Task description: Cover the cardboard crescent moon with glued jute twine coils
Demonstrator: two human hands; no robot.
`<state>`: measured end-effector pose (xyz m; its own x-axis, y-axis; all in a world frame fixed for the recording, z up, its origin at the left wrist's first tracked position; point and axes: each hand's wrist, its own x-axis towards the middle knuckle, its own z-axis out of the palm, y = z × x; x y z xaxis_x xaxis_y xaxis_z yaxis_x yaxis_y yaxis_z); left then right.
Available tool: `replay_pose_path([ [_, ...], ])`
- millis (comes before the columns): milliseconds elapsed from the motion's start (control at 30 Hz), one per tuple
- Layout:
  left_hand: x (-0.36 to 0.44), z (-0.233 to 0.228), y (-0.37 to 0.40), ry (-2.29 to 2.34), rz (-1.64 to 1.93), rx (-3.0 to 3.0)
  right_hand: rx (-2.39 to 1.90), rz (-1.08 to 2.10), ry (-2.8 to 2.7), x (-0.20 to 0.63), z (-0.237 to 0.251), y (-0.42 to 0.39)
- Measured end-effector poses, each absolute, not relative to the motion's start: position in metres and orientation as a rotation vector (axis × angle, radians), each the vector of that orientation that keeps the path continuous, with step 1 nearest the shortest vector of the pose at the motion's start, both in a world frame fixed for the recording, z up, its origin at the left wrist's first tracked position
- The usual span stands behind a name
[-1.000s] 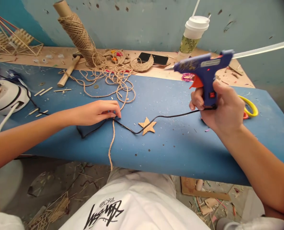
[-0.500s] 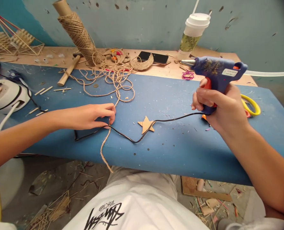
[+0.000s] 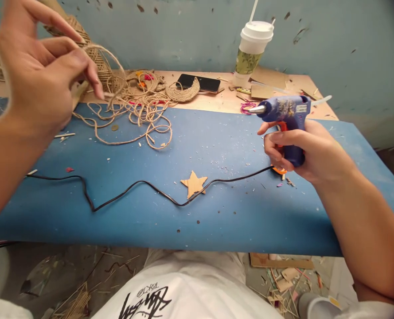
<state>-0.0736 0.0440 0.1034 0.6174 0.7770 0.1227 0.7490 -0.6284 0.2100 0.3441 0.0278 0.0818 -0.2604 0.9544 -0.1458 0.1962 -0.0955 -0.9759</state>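
My right hand (image 3: pixel 296 141) is wrapped round the handle of a blue hot glue gun (image 3: pixel 285 107), with fingers by its orange trigger. The metal nozzle points left, and a white glue stick (image 3: pixel 322 101) pokes from the back. High at the left, my left hand (image 3: pixel 44 66) pinches jute twine (image 3: pixel 117 60), which arcs down to a loose tangle. Between the hands, a star of cardboard (image 3: pixel 193 184) lies on the blue table. The gun's black cord (image 3: pixel 143 181) runs across the table and over the star's lower edge.
A twine roll (image 3: pixel 99 60) leans at the back left, partly behind my left hand. A coiled twine piece (image 3: pixel 183 91), a black phone (image 3: pixel 198 83) and a lidded cup (image 3: pixel 251 51) stand or lie along the back. Scraps litter the floor beyond the table's front edge (image 3: pixel 133 243).
My left hand has risen from the table to the upper left, taking the twine's loose end away from the front edge. The glue gun has shifted slightly left and lower in view.
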Motion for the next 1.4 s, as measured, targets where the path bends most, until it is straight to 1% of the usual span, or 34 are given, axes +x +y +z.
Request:
replay_pose_path([
  [200, -0.040, 0.053, 0.001, 1.082, 0.225, 2.859, -1.293, 1.343, -1.384, 0.330, 0.094, -0.007],
  [300, -0.034, 0.037, -0.014, 0.933, 0.251, 2.955, -1.334, 1.385, -1.428, 0.329, 0.094, -0.034],
  [400, -0.030, 0.033, -0.029, 0.713, 0.296, 3.012, -1.411, 1.386, -1.462, 0.340, 0.086, -0.053],
  [500, -0.025, 0.037, -0.043, 0.527, 0.297, 2.982, -1.530, 1.206, -1.461, 0.347, 0.072, -0.059],
  [600, -0.020, 0.038, -0.051, 0.539, 0.298, 2.950, -1.628, 1.027, -1.491, 0.341, 0.059, -0.053],
  [700, -0.017, 0.032, -0.047, 0.818, 0.302, 2.919, -1.639, 0.919, -1.595, 0.330, 0.048, -0.034],
  [800, -0.017, 0.026, -0.031, 1.100, 0.233, 2.911, -1.688, 0.822, -1.714, 0.326, 0.041, -0.009],
  [933, -0.023, 0.025, -0.013, 1.254, 0.184, 2.923, -1.878, 0.760, -1.957, 0.341, 0.041, 0.012],
  [1000, -0.025, 0.023, -0.011, 1.285, 0.212, 2.918, -2.052, 0.519, -2.128, 0.351, 0.051, 0.015],
  [1067, -0.027, 0.017, -0.012, 1.286, 0.299, 2.876, -2.194, 0.174, -2.264, 0.357, 0.066, 0.020],
  [1100, -0.028, 0.014, -0.012, 1.285, 0.347, 2.850, -2.213, 0.032, -2.299, 0.357, 0.075, 0.026],
  [1167, -0.029, 0.006, -0.013, 1.288, 0.450, 2.770, -2.129, -0.098, -2.336, 0.347, 0.092, 0.050],
  [1267, -0.033, 0.001, -0.009, 1.272, 0.597, 2.592, -1.866, -0.073, -2.458, 0.311, 0.106, 0.120],
  [1400, -0.038, 0.003, -0.003, 1.227, 0.656, 2.481, -1.635, 0.088, -2.694, 0.245, 0.098, 0.236],
])
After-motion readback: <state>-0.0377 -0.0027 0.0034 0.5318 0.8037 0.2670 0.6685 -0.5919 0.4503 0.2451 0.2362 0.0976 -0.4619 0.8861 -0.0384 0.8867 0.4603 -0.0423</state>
